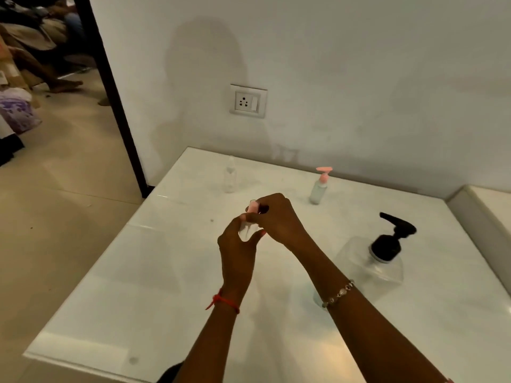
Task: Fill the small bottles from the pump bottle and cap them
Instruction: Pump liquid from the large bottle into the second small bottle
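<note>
A white bench (138, 272) fills the view. Near its right edge stands the clear pump bottle (378, 261) with a black pump head. Over the bench's middle the left hand (236, 252) has its grip curled round a small clear bottle (246, 230) — the right hand (279, 219) pinches its pink cap (253, 208). Along the far edge stand a pink-pump bottle (319, 189) and a clear spray bottle (229, 176), well apart.

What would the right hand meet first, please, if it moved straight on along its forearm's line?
Beyond the small bottle it pinches, the right hand would likely meet the clear bottle; depth is unclear.
</note>
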